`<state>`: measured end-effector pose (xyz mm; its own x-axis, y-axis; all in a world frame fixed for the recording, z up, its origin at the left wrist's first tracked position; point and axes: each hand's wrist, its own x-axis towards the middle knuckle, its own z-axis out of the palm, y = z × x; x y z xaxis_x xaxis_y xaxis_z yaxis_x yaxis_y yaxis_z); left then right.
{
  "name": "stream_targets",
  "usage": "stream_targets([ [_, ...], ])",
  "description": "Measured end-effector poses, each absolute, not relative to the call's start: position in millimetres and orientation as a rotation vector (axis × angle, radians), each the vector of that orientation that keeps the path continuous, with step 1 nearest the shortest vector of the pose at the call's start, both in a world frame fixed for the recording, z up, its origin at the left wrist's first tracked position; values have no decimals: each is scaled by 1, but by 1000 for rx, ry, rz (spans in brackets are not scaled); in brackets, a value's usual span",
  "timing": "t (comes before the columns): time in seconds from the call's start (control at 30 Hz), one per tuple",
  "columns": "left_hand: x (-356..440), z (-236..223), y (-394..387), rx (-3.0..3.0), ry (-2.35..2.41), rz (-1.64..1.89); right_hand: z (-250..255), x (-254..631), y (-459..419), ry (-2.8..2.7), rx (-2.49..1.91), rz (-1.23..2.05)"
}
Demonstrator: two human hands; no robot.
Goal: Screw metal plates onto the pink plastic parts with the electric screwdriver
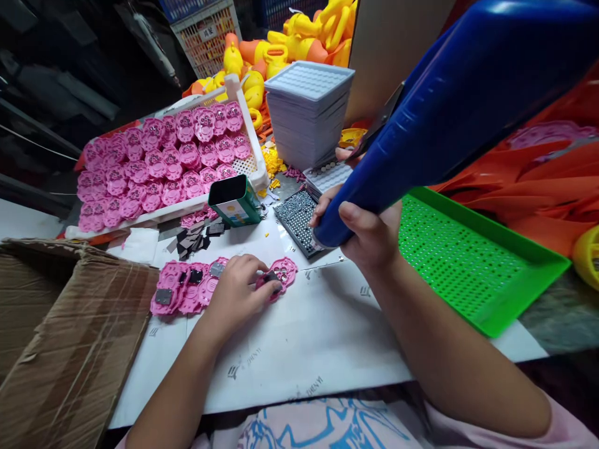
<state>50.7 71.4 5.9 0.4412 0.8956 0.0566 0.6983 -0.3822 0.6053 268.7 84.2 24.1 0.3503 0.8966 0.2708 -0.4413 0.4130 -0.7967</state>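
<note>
My right hand [372, 231] is wrapped round a thick blue power screwdriver [421, 125], which rises toward the upper right, close to the camera. Its lower end is over the right edge of a black perforated screw tray [297, 218] filled with small metal screws. My left hand [241, 284] is closed with thumb and fingertips on a pink flower-edged plastic part [283, 270] lying on the white sheet; a dark piece shows at the fingers. Several more pink parts [191, 302], some with dark square pieces on them, lie in a row left of that hand.
A white crate [255, 156] of pink parts is at the back left, near a green tin [236, 202] and dark flat pieces [189, 240]. Stacked white trays [309, 118] stand behind. A green perforated tray [468, 262] lies right, a cardboard box [79, 337] left.
</note>
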Motion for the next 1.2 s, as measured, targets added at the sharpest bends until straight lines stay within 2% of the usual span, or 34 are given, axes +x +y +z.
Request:
stream_targets([
  [0.1, 53, 7, 64, 2405, 1326, 304, 23, 268, 85, -789, -682, 958],
  [0.2, 54, 2, 59, 2451, 1321, 248, 22, 268, 85, -780, -693, 951],
  [0.63, 41, 13, 68, 2382, 1096, 309, 24, 268, 85, -801, -676, 918],
  [0.87, 37, -3, 70, 2549, 966, 537, 22, 269, 85, -800, -697, 922],
  [1.2, 45, -19, 74, 2608, 911, 491, 22, 268, 85, -818, -691, 927],
])
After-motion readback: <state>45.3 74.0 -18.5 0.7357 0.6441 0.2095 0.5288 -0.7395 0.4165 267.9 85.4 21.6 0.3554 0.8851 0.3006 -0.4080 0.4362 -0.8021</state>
